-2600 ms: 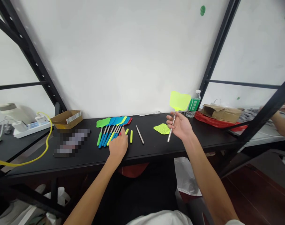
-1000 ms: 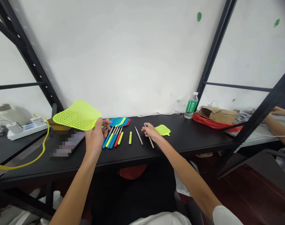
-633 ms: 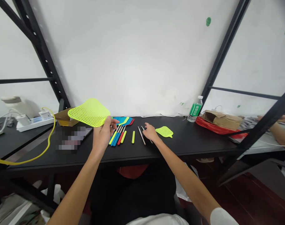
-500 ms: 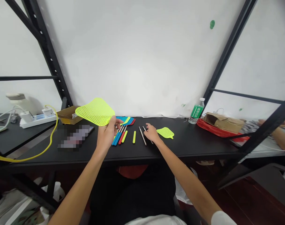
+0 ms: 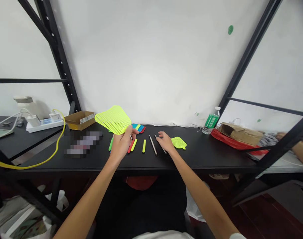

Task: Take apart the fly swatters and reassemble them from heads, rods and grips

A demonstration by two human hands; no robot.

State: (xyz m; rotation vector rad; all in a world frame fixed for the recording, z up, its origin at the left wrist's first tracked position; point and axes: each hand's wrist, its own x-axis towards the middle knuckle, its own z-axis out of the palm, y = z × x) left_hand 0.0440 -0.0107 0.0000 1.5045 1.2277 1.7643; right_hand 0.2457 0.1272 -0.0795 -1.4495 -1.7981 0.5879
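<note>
My left hand (image 5: 122, 145) pinches the neck of a neon-yellow swatter head (image 5: 113, 119) and holds it tilted above the black table (image 5: 96, 161). Behind that hand lies a row of finished swatters (image 5: 139, 128) with blue, green and red heads and coloured grips, partly hidden. My right hand (image 5: 165, 142) rests on the table, fingers spread, over a thin metal rod (image 5: 160, 144). A second metal rod (image 5: 152, 149) and a loose yellow grip (image 5: 144, 146) lie left of it. Another yellow swatter head (image 5: 178, 142) lies flat just right of the hand.
An open cardboard box (image 5: 79, 119), a power strip (image 5: 45, 121) with a yellow cable (image 5: 55, 146) and a blurred flat object (image 5: 83, 147) sit to the left. At right stand a green-labelled bottle (image 5: 211, 119) and a brown bag (image 5: 238, 132) on a red tray. Another person's arm (image 5: 302, 154) shows far right.
The swatter head came off the rod I held. My left hand took the head and carries it left, then toward the middle. My right hand laid the rod on the table.
</note>
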